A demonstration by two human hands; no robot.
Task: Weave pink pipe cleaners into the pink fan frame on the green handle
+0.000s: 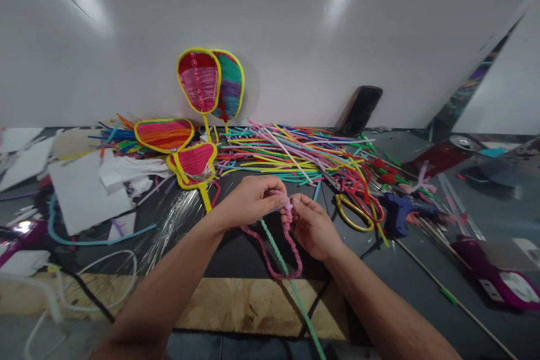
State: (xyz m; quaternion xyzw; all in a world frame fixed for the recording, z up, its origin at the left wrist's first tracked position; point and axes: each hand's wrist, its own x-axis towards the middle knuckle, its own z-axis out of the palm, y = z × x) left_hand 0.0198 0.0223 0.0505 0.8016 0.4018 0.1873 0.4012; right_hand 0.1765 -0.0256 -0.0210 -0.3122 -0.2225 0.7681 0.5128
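- Left grip [259,198]: fingers pinched on the top of a pink twisted strand [294,244].
- Right grip [312,222]: fingertips closed on that strand, just beside the left grip.
- The pink loop hangs below both grips, crossing a green strand [297,294].

Left hand [257,199]: bare, with slim fingers and a rounded thumb tip
Left forearm [181,275]: bare from the wrist down to where the lower edge of the view cuts it off, widening smoothly towards the elbow
Right hand [314,228]: bare, slim-fingered; the nails are too small to make out
Right forearm [379,298]: likewise bare, tapering to a narrower wrist
Lap cloth [253,346]: dark, bluish, partly in shadow; the garment's cut is too dim to tell
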